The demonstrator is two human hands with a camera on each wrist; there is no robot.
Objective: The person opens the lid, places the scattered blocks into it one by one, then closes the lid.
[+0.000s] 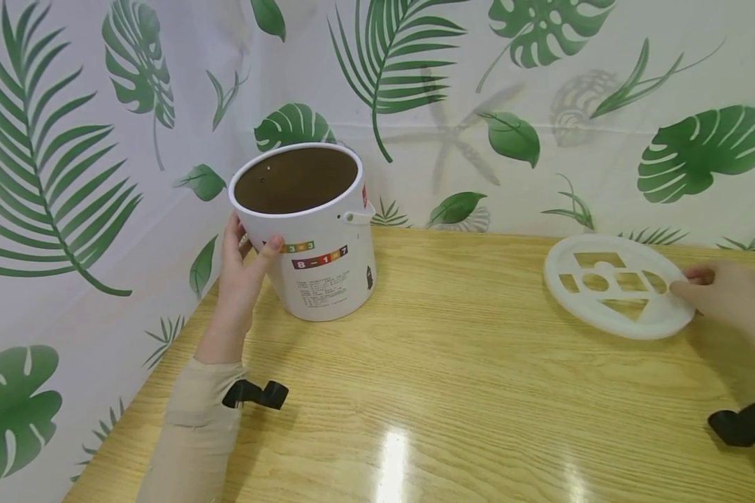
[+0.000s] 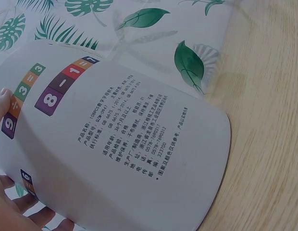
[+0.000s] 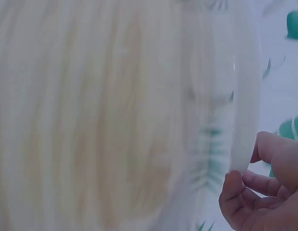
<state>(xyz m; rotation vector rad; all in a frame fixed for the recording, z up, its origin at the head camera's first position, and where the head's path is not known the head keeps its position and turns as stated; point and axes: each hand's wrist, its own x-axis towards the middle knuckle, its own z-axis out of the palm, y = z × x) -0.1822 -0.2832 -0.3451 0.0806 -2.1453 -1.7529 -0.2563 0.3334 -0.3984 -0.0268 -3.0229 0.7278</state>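
A white bucket point(image 1: 327, 286) with coloured number strips and small printed text stands at the back left of the table. Its mouth is uncovered and the inside looks brown. My left hand point(image 1: 242, 272) grips its left side, thumb on the front and fingers around behind; the left wrist view shows the printed wall point(image 2: 134, 125) close up. On the right, my right hand point(image 1: 726, 290) pinches the rim of a round white lid point(image 1: 588, 307) with shaped cut-outs. In the right wrist view the lid's rim point(image 3: 245, 96) sits between thumb and fingers, and the rest is blurred.
The wooden table point(image 1: 453, 370) meets a white leaf-print cloth point(image 1: 415, 175) at the back and left side. A white handle point(image 1: 358, 217) is fixed near the bucket's rim. Black mounts point(image 1: 256, 395) are on both wrists.
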